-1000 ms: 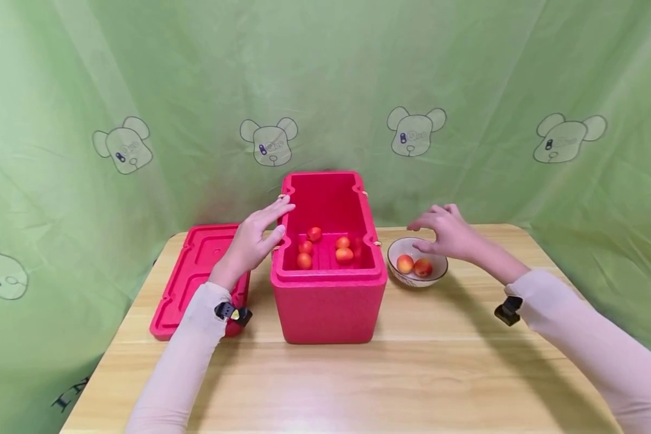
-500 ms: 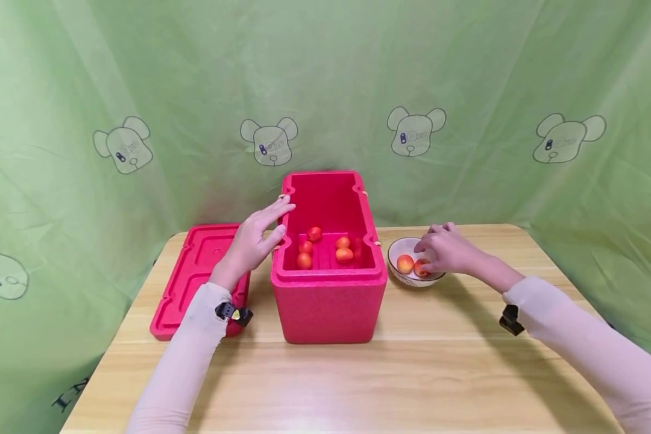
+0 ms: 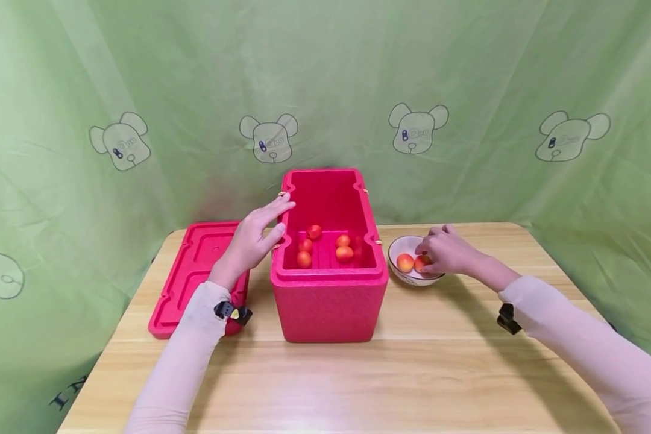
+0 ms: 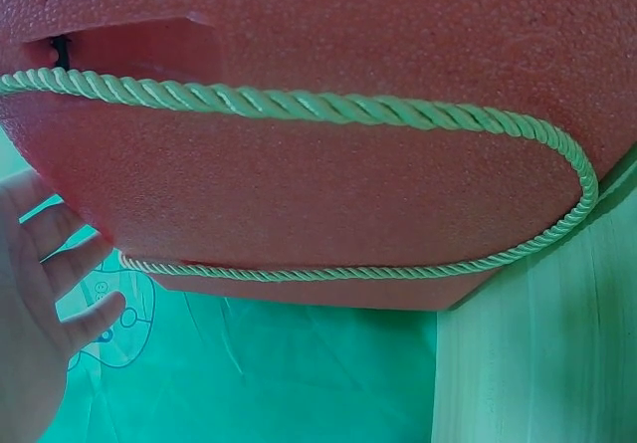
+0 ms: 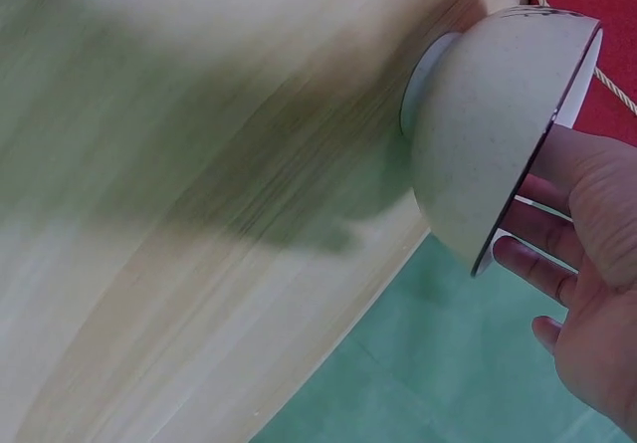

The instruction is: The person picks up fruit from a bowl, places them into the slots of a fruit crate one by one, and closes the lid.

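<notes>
A red foam box (image 3: 330,310) stands uncovered mid-table, several small red-orange fruits (image 3: 344,254) on its floor. My left hand (image 3: 249,244) rests at its left rim with fingers extended; in the left wrist view the fingers (image 4: 75,264) lie at the box wall beside a twisted rope handle (image 4: 328,107). To the right of the box is a white, dark-rimmed bowl (image 3: 407,243) with two red-yellow fruits. My right hand (image 3: 449,251) reaches into it, thumb and fingers pinching the right-hand fruit (image 3: 421,263). The other fruit (image 3: 405,263) lies beside it. In the right wrist view the bowl wall (image 5: 478,134) hides the fingertips.
The red box lid (image 3: 187,283) lies on the table left of the box, under my left forearm. The wooden table (image 3: 412,386) extends in front of box and bowl. Behind stands a green curtain (image 3: 336,72) with printed bear heads.
My right hand has moved down into the bowl and its thumb and fingers have closed around the right-hand fruit. The left hand has stayed on the box rim.
</notes>
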### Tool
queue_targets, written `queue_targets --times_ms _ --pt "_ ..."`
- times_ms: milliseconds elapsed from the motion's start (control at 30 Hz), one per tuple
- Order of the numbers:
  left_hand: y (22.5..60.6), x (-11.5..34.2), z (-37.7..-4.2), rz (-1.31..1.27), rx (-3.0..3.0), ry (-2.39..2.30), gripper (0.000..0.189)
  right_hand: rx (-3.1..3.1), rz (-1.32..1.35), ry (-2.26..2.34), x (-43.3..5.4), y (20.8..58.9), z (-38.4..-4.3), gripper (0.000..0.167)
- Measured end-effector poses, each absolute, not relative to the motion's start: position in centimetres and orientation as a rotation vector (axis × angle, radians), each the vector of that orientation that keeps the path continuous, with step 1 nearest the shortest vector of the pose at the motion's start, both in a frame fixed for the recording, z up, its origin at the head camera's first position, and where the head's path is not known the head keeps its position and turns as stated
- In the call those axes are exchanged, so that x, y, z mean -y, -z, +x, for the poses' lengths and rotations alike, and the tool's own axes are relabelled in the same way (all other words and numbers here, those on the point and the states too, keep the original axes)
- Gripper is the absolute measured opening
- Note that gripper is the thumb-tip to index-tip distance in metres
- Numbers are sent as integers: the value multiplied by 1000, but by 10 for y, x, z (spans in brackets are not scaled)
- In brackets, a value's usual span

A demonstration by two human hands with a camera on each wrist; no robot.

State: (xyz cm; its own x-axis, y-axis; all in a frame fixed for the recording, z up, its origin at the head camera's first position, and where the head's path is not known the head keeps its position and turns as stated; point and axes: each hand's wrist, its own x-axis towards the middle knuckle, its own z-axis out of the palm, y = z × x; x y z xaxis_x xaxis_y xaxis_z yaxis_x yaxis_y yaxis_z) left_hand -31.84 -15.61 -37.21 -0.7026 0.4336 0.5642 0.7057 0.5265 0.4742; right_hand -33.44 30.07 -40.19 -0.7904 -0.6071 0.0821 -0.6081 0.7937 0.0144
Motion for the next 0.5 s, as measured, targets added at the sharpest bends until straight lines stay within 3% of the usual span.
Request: queue_targets --times_ms 167,500 --pt "372 156 -318 -932 2394 1001 53 2882 1016 -16 -301 405 -337 23" --pt "370 155 -315 -935 2411 1006 55 2848 1030 -67 -296 408 -334 22"
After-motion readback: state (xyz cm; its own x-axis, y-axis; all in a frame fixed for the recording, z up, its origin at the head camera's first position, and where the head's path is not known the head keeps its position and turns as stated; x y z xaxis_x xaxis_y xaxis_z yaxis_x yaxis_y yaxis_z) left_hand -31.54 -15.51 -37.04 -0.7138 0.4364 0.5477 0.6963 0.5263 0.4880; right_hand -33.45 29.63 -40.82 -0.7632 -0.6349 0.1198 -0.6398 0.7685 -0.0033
